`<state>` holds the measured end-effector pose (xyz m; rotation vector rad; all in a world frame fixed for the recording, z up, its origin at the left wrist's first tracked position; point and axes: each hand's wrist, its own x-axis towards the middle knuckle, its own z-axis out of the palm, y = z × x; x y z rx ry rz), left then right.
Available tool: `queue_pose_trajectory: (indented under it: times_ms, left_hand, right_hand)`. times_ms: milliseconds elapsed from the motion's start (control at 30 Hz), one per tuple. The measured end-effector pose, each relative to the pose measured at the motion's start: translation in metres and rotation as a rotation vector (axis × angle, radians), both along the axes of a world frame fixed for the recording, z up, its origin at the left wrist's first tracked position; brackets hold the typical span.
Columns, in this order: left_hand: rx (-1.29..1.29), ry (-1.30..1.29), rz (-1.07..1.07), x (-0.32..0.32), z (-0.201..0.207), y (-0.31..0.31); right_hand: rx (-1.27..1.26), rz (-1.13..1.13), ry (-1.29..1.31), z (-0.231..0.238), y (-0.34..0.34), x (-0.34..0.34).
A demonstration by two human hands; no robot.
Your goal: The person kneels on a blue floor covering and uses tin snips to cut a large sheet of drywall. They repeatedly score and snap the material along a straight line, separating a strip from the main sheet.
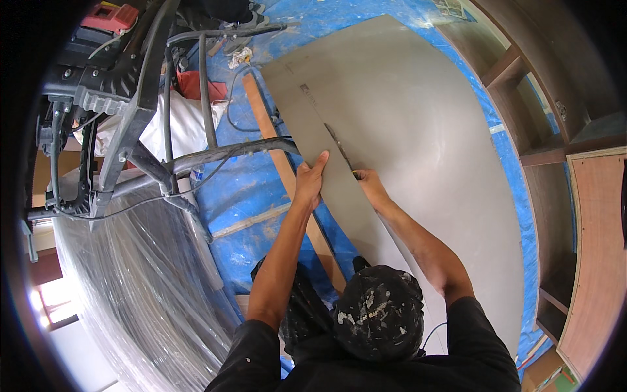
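Observation:
A large grey board [424, 124] lies in front of me, with a narrow strip [339, 189] along its left side partly separated by a slit. My left hand [309, 181] grips the strip's left edge, thumb on top and the other fingers curled at the edge. At the slit, my right hand [373, 189] is closed around a small tool [356, 174]. Only a yellow-and-black end of it shows, so its kind is unclear. Dark, ragged marks [336, 140] run along the slit just beyond my right hand.
A wooden batten [268, 124] lies left of the board on blue sheeting [241, 189]. A black metal-framed machine [137, 117] stands at left, its tube reaching the board. Clear plastic wrap [144, 261] covers something below it. Wooden shelving [548, 176] lines the right.

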<state>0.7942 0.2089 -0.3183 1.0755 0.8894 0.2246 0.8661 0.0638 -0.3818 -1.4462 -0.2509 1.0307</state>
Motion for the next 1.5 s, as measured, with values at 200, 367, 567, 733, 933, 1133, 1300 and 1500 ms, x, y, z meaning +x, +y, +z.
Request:
queue_pose_trajectory:
  times_ms: [200, 367, 567, 733, 933, 1133, 1300, 1500]
  left_hand:
    - [-0.014, 0.017, 0.001, -0.001, -0.004, 0.003]
    - [-0.034, -0.007, 0.002, -0.001, -0.002, 0.002]
    - [-0.042, -0.032, 0.009, -0.003, 0.006, -0.005]
    - [-0.035, -0.045, 0.020, -0.004, 0.008, -0.003]
    - [-0.023, -0.036, 0.013, -0.004, 0.004, -0.005]
    - [-0.029, -0.042, -0.006, -0.005, 0.005, -0.003]
    - [-0.026, -0.030, 0.015, -0.004, 0.004, -0.004]
    - [-0.040, -0.034, 0.011, -0.004, 0.003, -0.003]
  right_hand:
    - [-0.108, 0.052, -0.007, -0.002, -0.004, 0.006]
    - [-0.138, 0.105, 0.018, 0.009, -0.003, 0.012]
    - [-0.066, 0.140, 0.116, 0.018, 0.007, 0.025]
    - [-0.107, 0.114, 0.067, 0.021, 0.011, 0.024]
    - [-0.132, 0.101, 0.042, 0.022, 0.010, 0.022]
    - [-0.143, 0.087, -0.020, 0.018, 0.014, 0.017]
    - [-0.105, 0.063, -0.030, 0.008, 0.016, 0.014]
    - [-0.085, 0.035, -0.023, 0.002, 0.016, 0.012]
